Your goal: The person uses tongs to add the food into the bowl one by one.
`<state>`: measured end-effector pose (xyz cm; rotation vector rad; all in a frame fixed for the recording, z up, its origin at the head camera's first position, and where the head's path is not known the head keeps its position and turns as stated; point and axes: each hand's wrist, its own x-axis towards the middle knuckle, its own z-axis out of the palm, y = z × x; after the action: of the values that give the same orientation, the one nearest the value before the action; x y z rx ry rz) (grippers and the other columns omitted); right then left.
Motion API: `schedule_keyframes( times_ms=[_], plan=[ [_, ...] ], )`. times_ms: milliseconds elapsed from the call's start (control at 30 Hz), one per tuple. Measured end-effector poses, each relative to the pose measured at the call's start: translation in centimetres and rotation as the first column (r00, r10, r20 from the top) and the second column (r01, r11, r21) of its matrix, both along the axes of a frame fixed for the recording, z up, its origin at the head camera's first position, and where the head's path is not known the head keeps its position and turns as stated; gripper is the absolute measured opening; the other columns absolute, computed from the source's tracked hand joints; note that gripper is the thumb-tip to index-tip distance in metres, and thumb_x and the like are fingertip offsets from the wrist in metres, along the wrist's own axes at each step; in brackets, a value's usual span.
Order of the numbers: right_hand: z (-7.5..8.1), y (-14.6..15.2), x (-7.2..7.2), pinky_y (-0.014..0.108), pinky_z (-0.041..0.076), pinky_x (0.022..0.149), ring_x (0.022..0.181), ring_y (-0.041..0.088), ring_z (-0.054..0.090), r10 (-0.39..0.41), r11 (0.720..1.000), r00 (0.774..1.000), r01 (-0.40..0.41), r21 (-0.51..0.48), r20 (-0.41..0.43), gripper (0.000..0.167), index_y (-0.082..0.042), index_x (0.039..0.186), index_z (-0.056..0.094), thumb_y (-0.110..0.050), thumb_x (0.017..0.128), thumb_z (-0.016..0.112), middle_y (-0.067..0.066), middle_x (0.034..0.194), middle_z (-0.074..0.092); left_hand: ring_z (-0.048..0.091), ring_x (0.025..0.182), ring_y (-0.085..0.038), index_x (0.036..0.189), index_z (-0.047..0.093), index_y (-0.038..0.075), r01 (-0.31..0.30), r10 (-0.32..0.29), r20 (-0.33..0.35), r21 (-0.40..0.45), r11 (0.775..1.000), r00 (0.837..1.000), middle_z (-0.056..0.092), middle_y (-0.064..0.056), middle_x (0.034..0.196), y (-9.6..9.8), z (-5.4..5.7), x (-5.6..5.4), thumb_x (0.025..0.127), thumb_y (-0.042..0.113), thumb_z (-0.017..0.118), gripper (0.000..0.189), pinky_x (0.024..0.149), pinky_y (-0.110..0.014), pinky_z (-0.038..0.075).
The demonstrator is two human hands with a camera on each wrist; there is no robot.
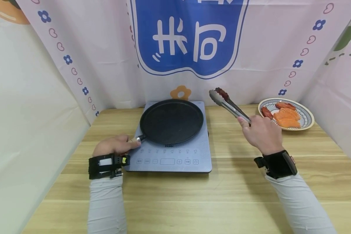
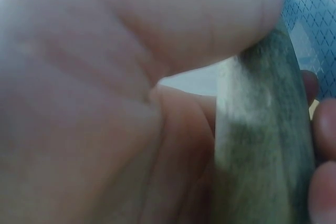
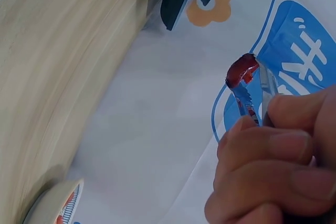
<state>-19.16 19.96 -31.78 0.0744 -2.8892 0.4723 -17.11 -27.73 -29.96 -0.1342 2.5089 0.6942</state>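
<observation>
My right hand (image 1: 263, 135), nearer the plate (image 1: 312, 122), grips tongs (image 1: 233, 110) slanting forward and left, their tips right of the pan (image 1: 172, 121), whose handle (image 2: 262, 140) my left hand (image 1: 112, 145) grips

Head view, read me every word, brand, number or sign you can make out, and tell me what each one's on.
"Haier": on the induction cooktop, just below the edge of the pan.
"+" and "−": on the cooktop's control panel.
Power symbol: on that panel's right end.
Other cooktop markings: too small to read.
Large white characters on the blue emblem: stylised and partly cut off; I can't read them reliably.
</observation>
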Motion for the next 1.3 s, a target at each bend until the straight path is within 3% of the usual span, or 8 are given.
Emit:
schedule_keyframes(
  times_ms=[233,767,1033,1300],
  plan=[
    [0.1,-0.6,0.3,0.039,0.037,0.049,0.063,0.031,0.056,0.010,1.000,0.999,-0.010,0.000,0.039,0.071,-0.006,0.080,0.058,-0.067,0.107,0.033,0.013,0.071,0.055,0.054,0.084,-0.024,0.103,0.051,0.008,-0.008,0.008,-0.001,-0.015,1.000,1.000,0.053,-0.006,0.088,0.1,0.0,0.0,0.105,0.053,0.056,0.045,0.069,-0.030,0.044],
    [-0.4,-2.5,0.9,0.042,0.036,0.049,0.066,0.034,0.060,0.037,0.999,0.999,-0.037,0.018,0.000,0.065,-0.009,0.076,0.058,-0.063,0.108,0.040,0.015,0.073,0.059,0.054,0.081,-0.023,0.103,0.051,0.007,0.003,-0.003,0.000,-0.027,1.000,1.000,0.053,-0.006,0.087,0.1,-0.1,-0.1,0.105,0.052,0.055,0.045,0.068,-0.030,0.043],
    [-0.7,-3.2,1.2,0.039,0.034,0.049,0.060,0.032,0.056,0.072,0.995,0.997,-0.070,0.066,-0.030,0.061,-0.010,0.073,0.056,-0.058,0.108,0.043,0.011,0.065,0.054,0.055,0.083,-0.022,0.106,0.052,0.006,0.023,-0.023,0.001,-0.037,0.999,1.000,0.056,-0.006,0.089,0.3,0.1,-0.1,0.105,0.053,0.054,0.047,0.068,-0.029,0.045],
    [-1.2,-4.2,1.3,0.038,0.034,0.047,0.059,0.029,0.055,0.116,0.991,0.993,-0.116,0.068,0.005,0.057,-0.008,0.078,0.060,-0.054,0.108,0.047,0.009,0.065,0.053,0.055,0.083,-0.022,0.108,0.052,0.005,0.017,-0.017,0.007,-0.030,0.999,1.000,0.056,-0.006,0.089,0.3,0.1,-0.1,0.105,0.053,0.054,0.048,0.068,-0.029,0.045]
  ],
)
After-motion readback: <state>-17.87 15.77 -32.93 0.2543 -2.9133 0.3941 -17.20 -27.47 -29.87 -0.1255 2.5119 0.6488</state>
